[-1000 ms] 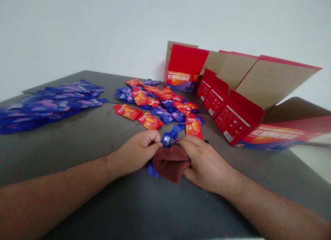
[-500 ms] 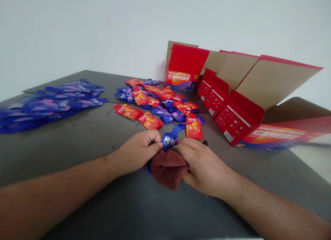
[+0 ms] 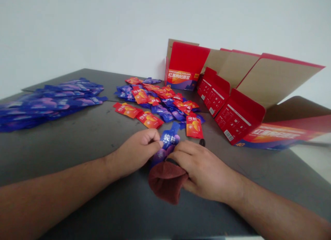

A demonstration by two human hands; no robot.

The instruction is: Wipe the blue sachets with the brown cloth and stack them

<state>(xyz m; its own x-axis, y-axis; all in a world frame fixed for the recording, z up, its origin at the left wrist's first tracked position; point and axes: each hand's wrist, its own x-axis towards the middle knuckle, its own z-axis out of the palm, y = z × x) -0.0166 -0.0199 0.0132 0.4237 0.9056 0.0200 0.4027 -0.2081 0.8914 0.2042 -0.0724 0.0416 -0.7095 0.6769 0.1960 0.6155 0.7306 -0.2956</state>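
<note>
Near the front middle of the dark table, my left hand (image 3: 144, 146) pinches the left edge of a blue-purple pouch (image 3: 169, 138) with a narrow spout end pointing away from me. My right hand (image 3: 199, 167) is closed on a brown-red cloth (image 3: 167, 185), which covers the pouch's near right part. A small black piece shows between the right fingers and the cloth; what it belongs to is hidden. Just beyond the right hand lies a red pouch (image 3: 193, 126), flat on the table.
A mixed heap of red and blue pouches (image 3: 155, 97) lies past my hands. At the left is a large pile of blue pouches (image 3: 49, 103). Open red cartons stand at the right, a small-looking one (image 3: 182, 79) at the back and others (image 3: 238, 117) nearer on the dark table (image 3: 103, 205).
The cloth and right fingers have slid toward me along the blue pouch, so more of its printed face shows. My left hand has hardly moved.
</note>
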